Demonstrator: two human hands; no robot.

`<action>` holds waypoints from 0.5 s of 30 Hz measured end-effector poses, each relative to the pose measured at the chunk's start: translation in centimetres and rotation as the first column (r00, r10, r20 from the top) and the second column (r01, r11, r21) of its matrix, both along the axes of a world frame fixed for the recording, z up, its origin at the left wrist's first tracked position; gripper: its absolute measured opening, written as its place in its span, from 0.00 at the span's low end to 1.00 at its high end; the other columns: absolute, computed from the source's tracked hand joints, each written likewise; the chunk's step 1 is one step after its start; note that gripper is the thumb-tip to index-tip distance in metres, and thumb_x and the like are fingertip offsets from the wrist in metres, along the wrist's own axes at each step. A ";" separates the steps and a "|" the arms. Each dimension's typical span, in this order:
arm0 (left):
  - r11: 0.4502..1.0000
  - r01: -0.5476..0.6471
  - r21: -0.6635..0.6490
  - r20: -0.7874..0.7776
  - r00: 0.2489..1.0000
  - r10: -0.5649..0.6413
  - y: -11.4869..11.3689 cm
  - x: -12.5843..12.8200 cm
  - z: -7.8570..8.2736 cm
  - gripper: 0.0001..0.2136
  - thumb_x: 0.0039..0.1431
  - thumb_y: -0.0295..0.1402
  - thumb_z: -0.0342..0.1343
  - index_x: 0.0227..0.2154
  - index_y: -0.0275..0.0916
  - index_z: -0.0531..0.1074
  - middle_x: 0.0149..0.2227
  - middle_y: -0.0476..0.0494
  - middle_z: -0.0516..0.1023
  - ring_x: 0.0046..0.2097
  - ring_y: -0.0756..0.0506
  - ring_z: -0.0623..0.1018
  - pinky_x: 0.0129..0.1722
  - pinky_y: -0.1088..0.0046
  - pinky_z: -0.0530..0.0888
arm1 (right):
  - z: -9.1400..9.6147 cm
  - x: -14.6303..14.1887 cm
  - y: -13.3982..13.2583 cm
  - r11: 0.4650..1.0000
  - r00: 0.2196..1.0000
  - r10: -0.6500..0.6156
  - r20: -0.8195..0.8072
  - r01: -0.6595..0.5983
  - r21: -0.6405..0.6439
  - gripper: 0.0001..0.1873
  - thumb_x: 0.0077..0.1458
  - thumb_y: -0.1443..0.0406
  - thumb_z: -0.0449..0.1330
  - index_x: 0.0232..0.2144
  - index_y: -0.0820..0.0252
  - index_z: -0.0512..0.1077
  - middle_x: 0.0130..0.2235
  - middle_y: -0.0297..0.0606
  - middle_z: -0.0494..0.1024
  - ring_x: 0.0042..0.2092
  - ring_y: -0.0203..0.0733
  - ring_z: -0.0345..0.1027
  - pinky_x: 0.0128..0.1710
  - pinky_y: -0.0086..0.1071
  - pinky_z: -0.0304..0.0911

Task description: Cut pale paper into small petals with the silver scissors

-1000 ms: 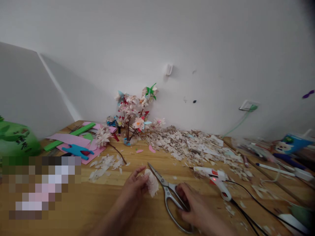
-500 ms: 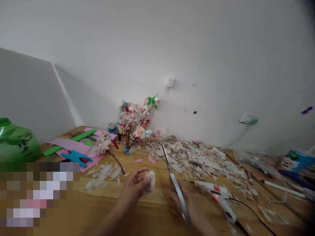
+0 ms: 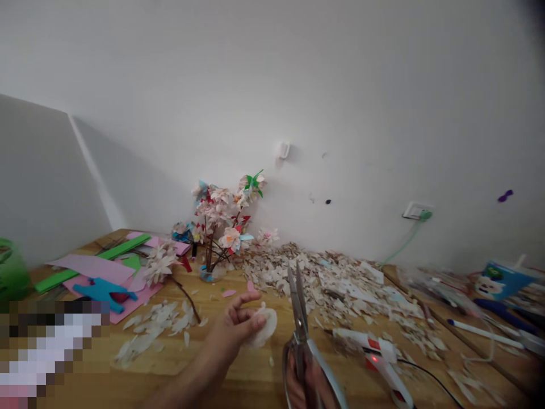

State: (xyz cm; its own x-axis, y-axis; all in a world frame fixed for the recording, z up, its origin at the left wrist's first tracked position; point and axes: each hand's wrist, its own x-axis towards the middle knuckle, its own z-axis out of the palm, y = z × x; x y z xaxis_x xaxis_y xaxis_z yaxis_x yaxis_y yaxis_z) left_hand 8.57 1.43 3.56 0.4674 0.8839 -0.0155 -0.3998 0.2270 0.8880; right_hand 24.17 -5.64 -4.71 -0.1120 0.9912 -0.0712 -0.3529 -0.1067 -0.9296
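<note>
My left hand (image 3: pixel 235 328) pinches a small pale paper piece (image 3: pixel 264 328) just above the wooden table (image 3: pixel 238 378). To its right my right hand (image 3: pixel 307 382), mostly below the frame edge, grips the handles of steel scissors (image 3: pixel 300 324). The blades point upward and stand a little apart, a short way right of the paper piece and not touching it.
A white hot glue gun (image 3: pixel 374 355) with a red light and black cord lies to the right. Paper scraps (image 3: pixel 336 278) are heaped along the wall. A paper flower bouquet (image 3: pixel 223 221), coloured paper sheets (image 3: pixel 100 271), loose petals (image 3: pixel 155 324) and a pen (image 3: pixel 483 333) lie around.
My right hand has picked the scissors up off the table and raised them blades up. My left hand has lifted the paper piece slightly. The view has shifted.
</note>
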 end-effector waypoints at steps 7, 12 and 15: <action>0.917 0.398 -0.031 -0.261 0.882 -0.392 -0.7 -0.8 -0.1 0.27 0.30 0.33 0.69 0.39 0.38 0.70 0.19 0.56 0.73 0.21 0.55 0.69 0.22 0.80 0.61 | 1.9 -0.9 -1.7 0.984 0.985 -0.159 -0.073 0.164 0.068 0.22 0.42 0.48 0.62 0.24 0.61 0.67 0.17 0.29 0.68 0.15 0.27 0.57 0.12 0.21 0.48; 0.854 0.515 -0.069 -0.291 0.809 -0.511 -0.5 -0.3 -2.1 0.29 0.28 0.33 0.69 0.40 0.37 0.69 0.19 0.57 0.72 0.19 0.54 0.68 0.21 0.80 0.62 | 3.2 -1.1 -2.6 0.989 0.992 -0.124 0.000 0.123 0.084 0.19 0.38 0.55 0.67 0.26 0.59 0.66 0.22 0.30 0.71 0.21 0.33 0.65 0.19 0.25 0.59; 0.885 0.453 -0.103 -0.197 0.863 -0.465 -0.7 0.0 -2.7 0.27 0.33 0.35 0.68 0.41 0.37 0.69 0.18 0.56 0.72 0.19 0.54 0.68 0.20 0.80 0.59 | 3.4 -1.2 -2.4 0.978 0.981 -0.188 0.039 0.183 0.098 0.19 0.38 0.55 0.67 0.24 0.58 0.63 0.21 0.28 0.71 0.21 0.33 0.66 0.18 0.24 0.60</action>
State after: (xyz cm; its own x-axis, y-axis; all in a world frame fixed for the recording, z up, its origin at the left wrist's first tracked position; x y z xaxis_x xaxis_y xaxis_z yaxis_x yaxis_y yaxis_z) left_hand 8.54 0.69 0.82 0.8007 0.5655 -0.1978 -0.0451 0.3862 0.9213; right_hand 22.97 -8.07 -1.29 0.0758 0.9969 0.0223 -0.3133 0.0450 -0.9486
